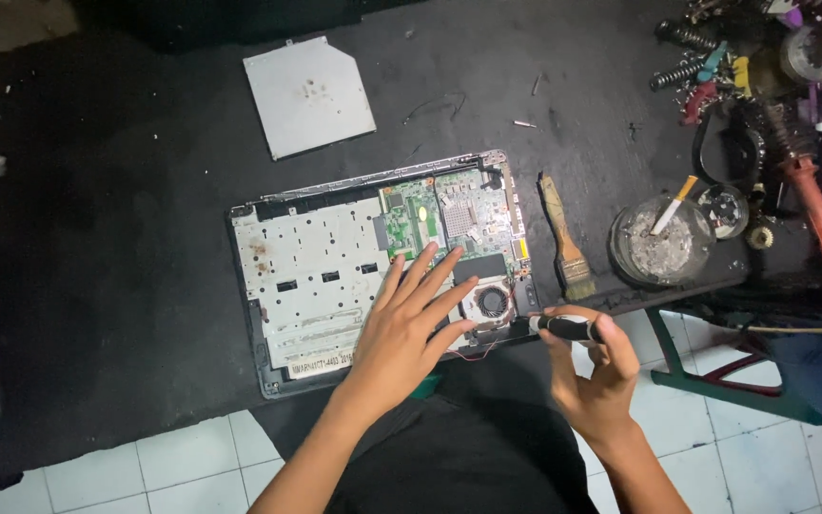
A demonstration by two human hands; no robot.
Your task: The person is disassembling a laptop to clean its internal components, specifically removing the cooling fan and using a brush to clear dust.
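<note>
Meanwhile, an opened laptop (pixel 373 266) — metal plate, green board and fan bared — lies under the flat, spread left hand (pixel 409 328); just beside it, the right hand (pixel 594 376) grips a black screwdriver (pixel 568 328) — fingers closed.

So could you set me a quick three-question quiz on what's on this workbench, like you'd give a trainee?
1. True or false: the left hand lies flat on the opened laptop.
2. What does the right hand hold?
A) a paintbrush
B) a black-handled screwdriver
C) a cigarette
3. Fill in: the paintbrush lies between the laptop and the glass ______.

Key:
1. True; fingers spread near the fan.
2. B, the black-handled screwdriver, tip toward the laptop's edge.
3. Ashtray, with a cigarette leaning in it.
</note>
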